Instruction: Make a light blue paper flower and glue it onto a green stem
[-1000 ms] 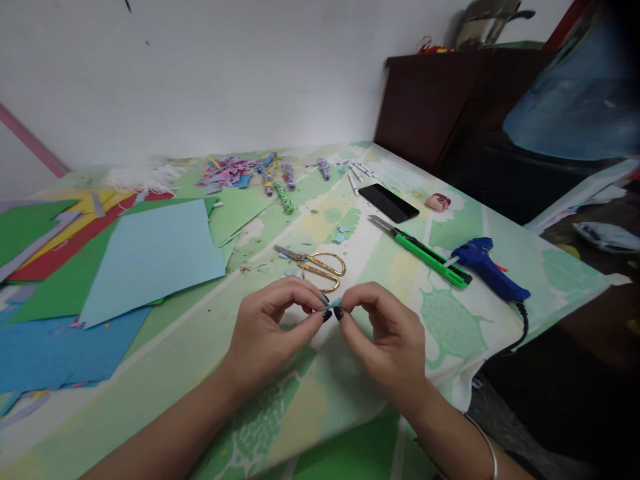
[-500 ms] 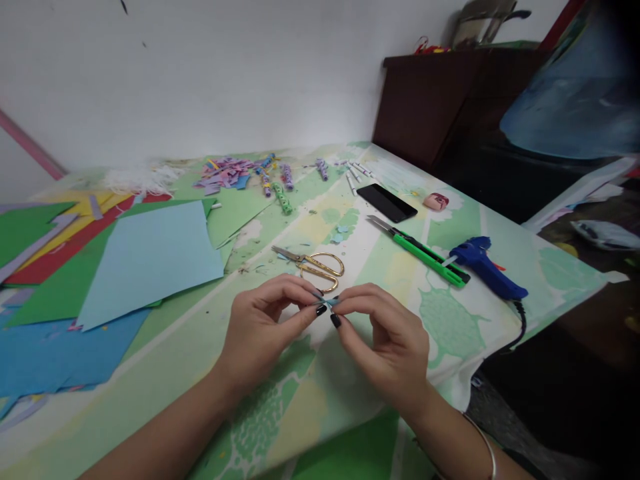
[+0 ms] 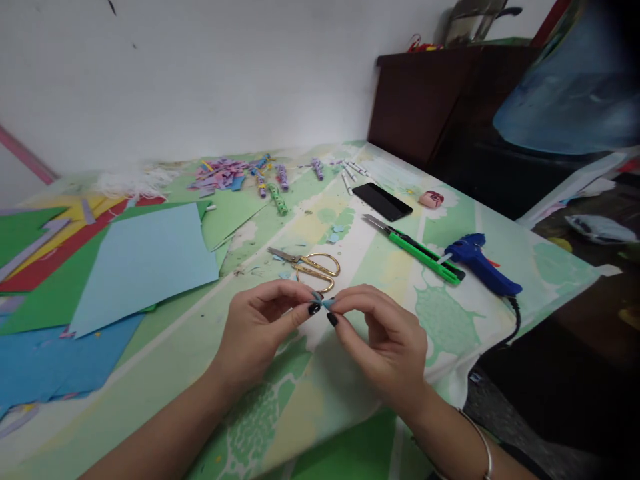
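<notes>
A tiny light blue paper piece (image 3: 327, 303) is pinched between the fingertips of both hands, above the tablecloth. My left hand (image 3: 260, 323) has its thumb and index finger closed on one side of it. From the other side my right hand (image 3: 387, 340) grips it, the black-nailed thumb lying just below. Its exact shape is mostly covered by the fingers. Just beyond the hands lie gold-handled scissors (image 3: 313, 265), blades pointing left, with small blue scraps beside them. A green utility knife (image 3: 415, 251), blade out, and a blue glue gun (image 3: 483, 263) rest to the right.
Light blue sheets (image 3: 150, 263) overlap green, red and yellow ones on the left. Paper scraps (image 3: 220, 175), patterned rolls (image 3: 283, 177) and white sticks (image 3: 355, 170) lie at the back. A black phone (image 3: 383, 201) and a pink object (image 3: 431, 199) are at the right.
The camera view has shifted slightly, moving the table items a little to the left. Both hands still pinch the blue piece, with only a slight change in the fingertips.
</notes>
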The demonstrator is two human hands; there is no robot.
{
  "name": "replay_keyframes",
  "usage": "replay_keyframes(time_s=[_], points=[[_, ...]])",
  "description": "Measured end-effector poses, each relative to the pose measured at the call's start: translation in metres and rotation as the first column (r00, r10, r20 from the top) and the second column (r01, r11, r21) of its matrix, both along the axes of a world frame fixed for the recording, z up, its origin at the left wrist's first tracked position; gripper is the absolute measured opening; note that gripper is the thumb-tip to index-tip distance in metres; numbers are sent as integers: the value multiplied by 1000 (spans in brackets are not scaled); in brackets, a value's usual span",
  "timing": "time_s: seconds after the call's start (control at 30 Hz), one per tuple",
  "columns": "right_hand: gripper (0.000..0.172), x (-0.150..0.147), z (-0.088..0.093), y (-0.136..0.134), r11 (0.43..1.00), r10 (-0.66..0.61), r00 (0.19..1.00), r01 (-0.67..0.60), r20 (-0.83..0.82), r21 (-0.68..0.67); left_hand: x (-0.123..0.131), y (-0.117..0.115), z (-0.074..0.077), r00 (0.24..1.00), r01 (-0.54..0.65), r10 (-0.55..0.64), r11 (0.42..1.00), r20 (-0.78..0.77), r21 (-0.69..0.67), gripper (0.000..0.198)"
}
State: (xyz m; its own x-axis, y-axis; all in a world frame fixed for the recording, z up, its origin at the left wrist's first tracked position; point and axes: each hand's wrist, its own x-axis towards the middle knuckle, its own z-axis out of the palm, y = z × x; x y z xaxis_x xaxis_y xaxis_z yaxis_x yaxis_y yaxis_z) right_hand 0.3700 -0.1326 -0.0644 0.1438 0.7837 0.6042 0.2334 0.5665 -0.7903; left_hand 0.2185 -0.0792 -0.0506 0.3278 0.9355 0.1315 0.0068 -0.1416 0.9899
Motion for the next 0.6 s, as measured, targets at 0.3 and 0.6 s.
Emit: replay_keyframes(time_s=[0.3, 0.6], points=[[17, 0, 1, 0, 1000, 1, 1000, -2, 27, 16, 1, -2, 1, 994, 79, -81, 996, 67, 33, 9], [16, -1, 2, 1, 1000, 15, 999, -15, 33, -1, 1, -3, 1, 994, 76, -79, 997, 81, 31, 11]])
